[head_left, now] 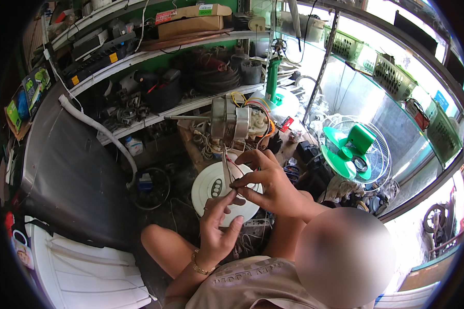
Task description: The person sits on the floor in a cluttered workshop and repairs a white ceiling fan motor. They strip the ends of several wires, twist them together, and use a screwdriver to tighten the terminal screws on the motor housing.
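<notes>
My right hand [276, 186] pinches thin dark and red wires [233, 168] between thumb and fingertips. My left hand [217, 224] comes up from below, thumb spread away, its fingertips touching the wires beside my right fingertips. Whether a wire end lies between the left fingers is too small to tell. Just beyond, a grey metal fan motor [231, 119] sits raised on a stand, its shaft pointing left and coloured leads looping from its right end. Under my hands is a round white fan base [203, 181] with a row of dark buttons.
A green fan blade [337, 164] lies on a wire fan guard [379, 157] at right. Shelves [154, 51] with boxes, cables and parts run along the back. A dark panel [72, 170] stands left, with a grey hose [105, 134] along it; a glass case [355, 92] is at right.
</notes>
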`<state>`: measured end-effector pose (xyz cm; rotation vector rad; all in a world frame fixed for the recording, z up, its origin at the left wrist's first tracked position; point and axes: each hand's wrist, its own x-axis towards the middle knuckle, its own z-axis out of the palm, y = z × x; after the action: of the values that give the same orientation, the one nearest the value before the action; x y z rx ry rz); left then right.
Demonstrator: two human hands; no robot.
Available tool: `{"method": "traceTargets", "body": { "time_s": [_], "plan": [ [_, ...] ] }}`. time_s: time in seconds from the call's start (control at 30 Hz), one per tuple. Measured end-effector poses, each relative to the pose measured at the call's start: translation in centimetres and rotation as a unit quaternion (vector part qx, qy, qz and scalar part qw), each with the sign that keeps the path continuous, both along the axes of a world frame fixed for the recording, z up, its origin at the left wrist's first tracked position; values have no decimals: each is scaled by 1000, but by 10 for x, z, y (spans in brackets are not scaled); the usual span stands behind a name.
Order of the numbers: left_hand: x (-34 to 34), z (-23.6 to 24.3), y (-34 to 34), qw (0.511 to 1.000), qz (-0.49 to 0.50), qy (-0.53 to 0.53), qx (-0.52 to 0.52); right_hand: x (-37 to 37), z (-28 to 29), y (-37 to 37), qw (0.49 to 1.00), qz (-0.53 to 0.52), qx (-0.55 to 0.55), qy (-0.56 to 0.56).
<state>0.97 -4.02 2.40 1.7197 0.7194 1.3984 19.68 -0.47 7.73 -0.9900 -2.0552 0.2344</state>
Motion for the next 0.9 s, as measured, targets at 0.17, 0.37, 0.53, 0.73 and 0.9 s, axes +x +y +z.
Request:
{"method": "traceTargets", "body": {
  "time_s": [0.17,0.37,0.53,0.73,0.9],
  "plan": [
    [-10,3,12,965,93,163,185,9,-7,19,978,95,-166,82],
    [-1,-5,43,998,-5,33,-51,10,-2,21,943,105,-288,130],
    [4,-11,55,995,-72,-23,-63,12,-3,21,949,102,-271,122],
    [-1,8,46,997,-56,57,9,5,-8,17,997,22,-77,13],
    [-7,6,49,997,-78,28,-12,-8,-8,7,998,-55,-14,-40]
  ]
}}
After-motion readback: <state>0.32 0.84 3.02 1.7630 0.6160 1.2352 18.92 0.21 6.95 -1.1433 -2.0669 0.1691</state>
